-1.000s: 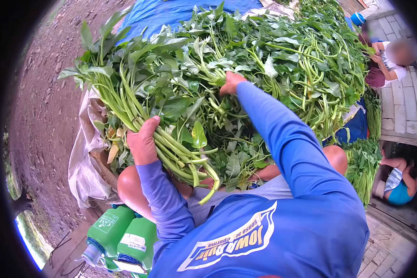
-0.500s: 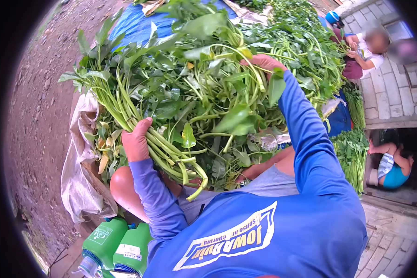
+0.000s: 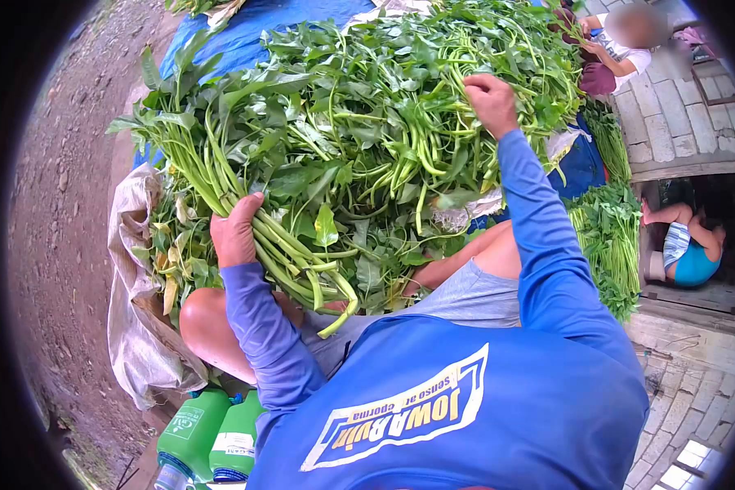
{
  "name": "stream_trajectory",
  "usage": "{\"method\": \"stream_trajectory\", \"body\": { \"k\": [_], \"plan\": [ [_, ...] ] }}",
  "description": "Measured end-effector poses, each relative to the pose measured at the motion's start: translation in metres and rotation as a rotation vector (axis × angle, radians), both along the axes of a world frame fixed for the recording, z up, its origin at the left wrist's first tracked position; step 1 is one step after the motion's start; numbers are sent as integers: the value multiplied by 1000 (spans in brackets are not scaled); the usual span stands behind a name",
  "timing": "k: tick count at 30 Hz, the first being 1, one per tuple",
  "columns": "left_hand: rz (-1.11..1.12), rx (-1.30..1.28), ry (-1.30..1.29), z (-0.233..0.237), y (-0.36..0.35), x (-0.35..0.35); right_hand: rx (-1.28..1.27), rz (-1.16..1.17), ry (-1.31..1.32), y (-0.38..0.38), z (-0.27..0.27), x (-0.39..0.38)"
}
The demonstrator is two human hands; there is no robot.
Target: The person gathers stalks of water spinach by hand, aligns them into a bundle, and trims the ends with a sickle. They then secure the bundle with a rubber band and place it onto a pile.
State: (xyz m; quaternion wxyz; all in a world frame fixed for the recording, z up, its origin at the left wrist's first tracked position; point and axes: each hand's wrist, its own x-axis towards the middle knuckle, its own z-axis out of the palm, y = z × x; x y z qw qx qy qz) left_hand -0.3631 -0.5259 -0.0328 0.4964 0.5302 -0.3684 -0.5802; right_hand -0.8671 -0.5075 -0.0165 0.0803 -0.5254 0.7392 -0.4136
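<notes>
A bunch of long-stemmed water spinach [image 3: 198, 167] is in my left hand [image 3: 235, 231], its thumb and fingers wrapped round the stems. The cut ends point down towards my lap, and the leaves fan out to the upper left. My right hand [image 3: 493, 104] reaches over the big heap of water spinach [image 3: 367, 122], with its fingers curled closed at some stems lying on top. The fingertips are partly hidden, but stems run right up to them.
A blue tarp [image 3: 302, 23] lies under the heap. A whitish sack [image 3: 139, 327] is at the left, with green jugs [image 3: 192, 425] below it. Bundled greens [image 3: 608, 245] lie at the right. One person [image 3: 625, 49] sits at upper right, another [image 3: 690, 245] in a doorway.
My right hand has moved up over the heap, and the stems lifted beside it before are down on the heap. My left hand keeps its bunch, nearly unmoved. The view has shifted slightly.
</notes>
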Motion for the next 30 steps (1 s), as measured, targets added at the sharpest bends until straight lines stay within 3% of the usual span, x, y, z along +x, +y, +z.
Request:
{"method": "stream_trajectory", "body": {
  "k": [1, 3, 5, 7, 9, 11, 12, 14, 15, 16, 17, 18, 19, 22, 25, 28, 30],
  "plan": [
    [-8, -4, 14, 1, -2, 6, -9, 62, 62, -10, -1, 20],
    [-28, 13, 22, 1, 1, -6, 280, 95, 226, -20, -6, 40],
    [-92, 101, 21, 0, 1, -2, 736, 69, 714, -28, -24, 69],
    [-97, 111, 26, 2, 2, -3, 792, 188, 937, -23, -59, 74],
    [-60, 82, 16, 0, -3, 11, 513, 175, 857, -27, -55, 109],
    [-23, 58, -13, -5, -3, 13, 288, 247, 406, -37, -43, 154],
    [-15, 79, -46, -5, -3, 13, 264, 376, 322, -52, -68, 164],
    [17, 44, -22, -15, -6, 10, 575, 393, 44, -75, -89, 198],
    [33, 31, -14, -19, -6, 11, 621, 325, 71, -100, -150, 199],
    [7, 63, -36, -14, -6, 12, 748, 216, 134, -117, -169, 207],
    [-2, 63, -26, -11, -6, 13, 768, 126, 202, -142, -226, 202],
    [6, 60, -24, -7, -5, 8, 746, 80, 197, -152, -246, 204],
    [12, 57, -19, -3, -4, 7, 725, 31, 192, -157, -253, 209],
    [29, 68, 24, -10, -4, 7, 719, -58, -168, -150, -202, 222],
    [11, 75, 48, -8, -7, 5, 437, -42, -218, -143, -186, 213],
    [1, 97, 52, -2, -2, 1, 630, 140, -169, -146, -212, 200],
    [6, 96, 69, -6, -6, 0, 649, 135, -237, -163, -221, 212]
  ]
}}
